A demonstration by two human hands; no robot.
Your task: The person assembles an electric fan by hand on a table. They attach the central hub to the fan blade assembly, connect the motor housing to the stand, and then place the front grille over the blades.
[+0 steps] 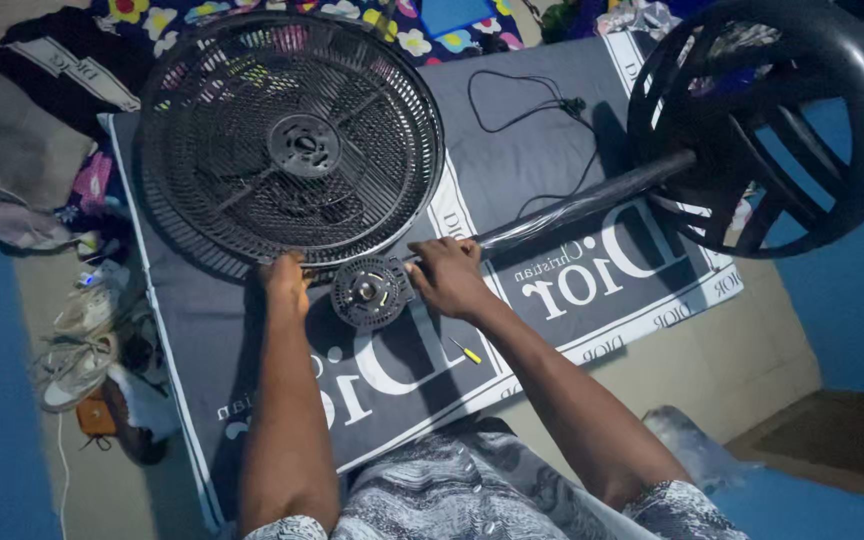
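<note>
A black standing fan lies flat on a grey cloth (572, 120). Its round wire grille (287, 140) lies at the upper left, and its round base (767, 125) at the upper right, joined by a black pole (592, 205). The motor housing (370, 291), round and vented, sits between my hands. My left hand (285, 282) grips the grille's lower rim just left of the housing. My right hand (447, 275) holds the neck where the pole meets the housing. A small yellow-handled screwdriver (467, 351) lies on the cloth below my right wrist.
A black power cord (527, 110) curls on the cloth near the pole. Shoes (82, 340) and loose clothes (22, 140) lie to the left of the cloth. A flowered fabric (422, 35) lies beyond the grille. A clear plastic bag (697, 445) lies on the floor at my right.
</note>
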